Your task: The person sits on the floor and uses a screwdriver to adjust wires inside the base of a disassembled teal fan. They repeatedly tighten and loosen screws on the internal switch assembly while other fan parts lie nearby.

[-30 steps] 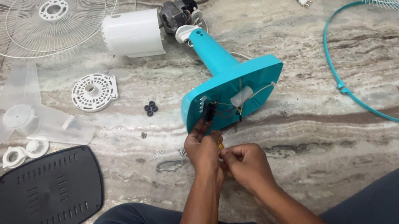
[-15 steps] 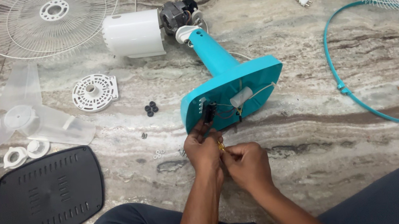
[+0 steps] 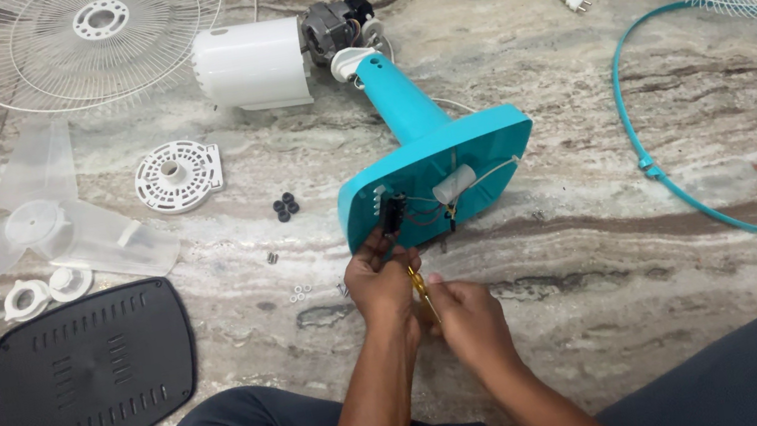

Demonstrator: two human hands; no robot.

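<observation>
Mid-floor, left hand [image 3: 377, 279] pinches the black switch [image 3: 391, 213] in the turquoise fan base [image 3: 438, 173]; right hand [image 3: 469, 315] grips a yellow screwdriver [image 3: 422, 292], which might slip onto thin wires

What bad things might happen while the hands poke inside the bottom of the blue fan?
The yellow-handled screwdriver in the right hand works close to the left hand's fingers and might slip and jab them. The thin wires in the open turquoise fan base might get tugged loose. The tiny loose screws on the marble floor could roll away.
</observation>
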